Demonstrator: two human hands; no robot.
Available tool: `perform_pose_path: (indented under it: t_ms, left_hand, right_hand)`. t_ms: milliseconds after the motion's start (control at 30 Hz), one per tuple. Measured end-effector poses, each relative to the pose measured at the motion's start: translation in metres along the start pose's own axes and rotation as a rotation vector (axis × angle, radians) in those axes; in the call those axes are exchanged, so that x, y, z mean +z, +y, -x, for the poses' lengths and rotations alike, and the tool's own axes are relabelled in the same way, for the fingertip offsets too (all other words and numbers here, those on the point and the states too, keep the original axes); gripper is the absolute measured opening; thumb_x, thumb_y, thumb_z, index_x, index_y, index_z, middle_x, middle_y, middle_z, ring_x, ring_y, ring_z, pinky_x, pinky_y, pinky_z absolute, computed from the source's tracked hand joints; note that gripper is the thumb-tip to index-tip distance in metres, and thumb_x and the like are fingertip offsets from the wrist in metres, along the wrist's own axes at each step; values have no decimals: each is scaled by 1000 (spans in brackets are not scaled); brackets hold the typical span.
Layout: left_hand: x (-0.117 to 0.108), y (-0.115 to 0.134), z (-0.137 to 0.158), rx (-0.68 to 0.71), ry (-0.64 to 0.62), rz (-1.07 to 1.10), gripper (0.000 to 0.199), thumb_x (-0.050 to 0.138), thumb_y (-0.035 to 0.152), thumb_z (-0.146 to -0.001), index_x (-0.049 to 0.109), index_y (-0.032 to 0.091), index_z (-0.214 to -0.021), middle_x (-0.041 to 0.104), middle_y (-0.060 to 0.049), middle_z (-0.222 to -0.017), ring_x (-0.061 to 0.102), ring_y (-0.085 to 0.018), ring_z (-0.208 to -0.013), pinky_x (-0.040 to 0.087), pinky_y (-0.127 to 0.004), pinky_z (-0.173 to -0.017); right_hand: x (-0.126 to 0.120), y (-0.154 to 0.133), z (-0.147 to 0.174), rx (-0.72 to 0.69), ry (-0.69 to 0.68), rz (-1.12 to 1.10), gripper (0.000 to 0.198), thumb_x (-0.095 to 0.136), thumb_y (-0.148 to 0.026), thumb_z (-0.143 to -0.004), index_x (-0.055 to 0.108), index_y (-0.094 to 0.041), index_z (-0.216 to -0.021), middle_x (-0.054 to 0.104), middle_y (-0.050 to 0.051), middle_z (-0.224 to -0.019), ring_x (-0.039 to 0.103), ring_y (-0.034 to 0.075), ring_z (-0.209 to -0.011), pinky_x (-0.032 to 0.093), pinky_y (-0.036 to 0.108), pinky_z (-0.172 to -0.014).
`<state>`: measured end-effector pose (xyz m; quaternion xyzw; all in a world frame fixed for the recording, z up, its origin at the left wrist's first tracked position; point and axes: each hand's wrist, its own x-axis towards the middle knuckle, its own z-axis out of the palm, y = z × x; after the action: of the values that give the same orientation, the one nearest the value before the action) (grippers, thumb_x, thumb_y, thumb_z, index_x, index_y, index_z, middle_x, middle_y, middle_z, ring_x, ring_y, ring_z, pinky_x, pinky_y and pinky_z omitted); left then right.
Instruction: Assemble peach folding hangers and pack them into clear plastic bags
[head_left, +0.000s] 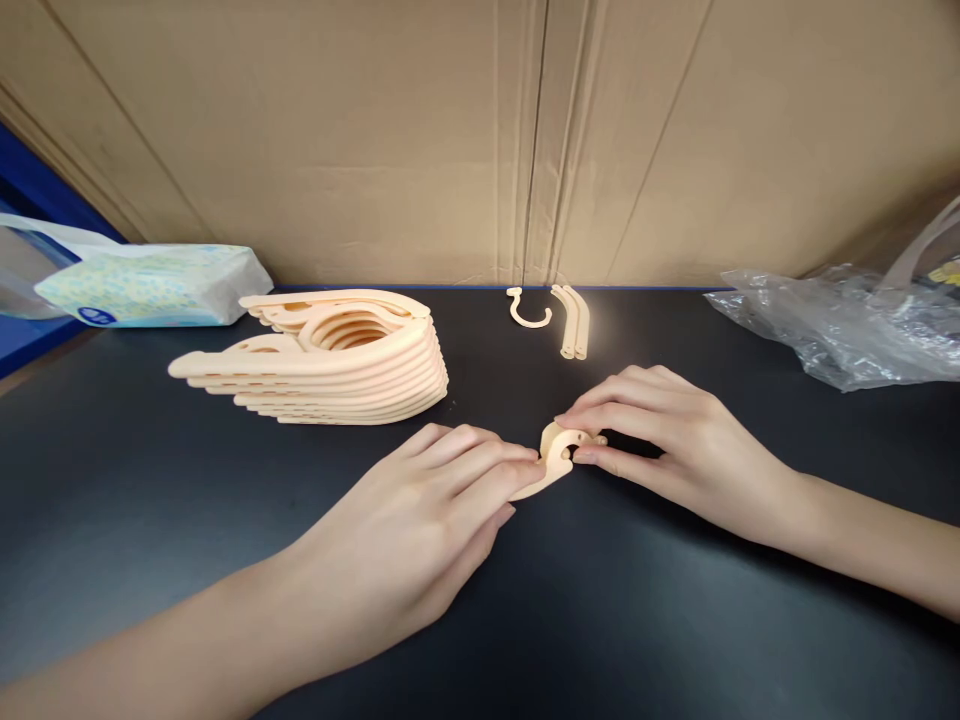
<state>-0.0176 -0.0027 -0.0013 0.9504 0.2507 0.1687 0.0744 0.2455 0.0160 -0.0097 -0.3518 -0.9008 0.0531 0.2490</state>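
My left hand [450,500] grips the left end of a curved, cream plastic folding-hanger part [556,462] low over the black table. My right hand [667,440] pinches its right end between thumb and fingers. A small peg and part of a second cream piece show at the right fingertips, but the fingers hide how they join. Beyond my hands lie a loose cream hanger hook [529,312] and two slim curved hanger arms [573,322] side by side. To the left stands a neat stack of cream folding hangers [375,370].
A pack of tissues [165,285] lies at the back left. On the right is a crumpled clear plastic bag [840,320]. A cardboard wall [337,140] rises behind the black tabletop [637,620].
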Motion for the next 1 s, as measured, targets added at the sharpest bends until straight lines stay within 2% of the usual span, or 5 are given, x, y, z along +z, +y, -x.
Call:
perform_pose_path:
  t_ms: [267, 467, 700, 767, 1000]
  left_hand:
    - [-4, 5, 0, 69, 43, -97, 34, 46, 13, -101, 58, 12, -133, 68, -3, -128, 59, -19, -112, 39, -32, -98]
    - [-2, 3, -1, 81, 64, -288, 36, 41, 22, -104, 60, 8, -132, 69, -7, -126, 60, -24, -113, 37, -37, -97]
    - [3, 1, 0, 23, 42, -451, 51, 32, 36, -107, 56, 3, -138, 63, -13, -138, 56, -28, -127, 33, -38, -105]
    - [4, 1, 1, 17, 38, -480, 54, 31, 38, -107, 55, 3, -140, 60, -14, -141, 52, -29, -133, 28, -39, -111]
    - [4, -1, 2, 14, 36, -548, 58, 30, 44, -106, 56, 4, -139, 58, -13, -143, 47, -31, -139, 23, -41, -115]
  right_hand:
    - [0, 2, 0, -6, -4, -13, 8, 59, -27, -98, 65, -24, -101, 73, 2, -101, 66, 18, -91, 44, 37, -84]
    - [-4, 1, -2, 35, -41, 12, 17, 54, -32, -101, 68, -24, -107, 73, 2, -105, 66, 19, -97, 45, 37, -86]
    - [-22, 26, -22, 219, -67, 169, 31, 47, -41, -101, 65, -22, -117, 67, 8, -120, 63, 26, -112, 48, 42, -97]
    - [-25, 40, -34, 291, -68, 230, 31, 47, -45, -99, 66, -22, -110, 68, 8, -112, 65, 27, -105, 50, 43, -90]
    - [-8, 79, -82, 567, -90, 389, 45, 48, -55, -95, 62, -18, -115, 66, 14, -115, 65, 34, -105, 50, 43, -81]
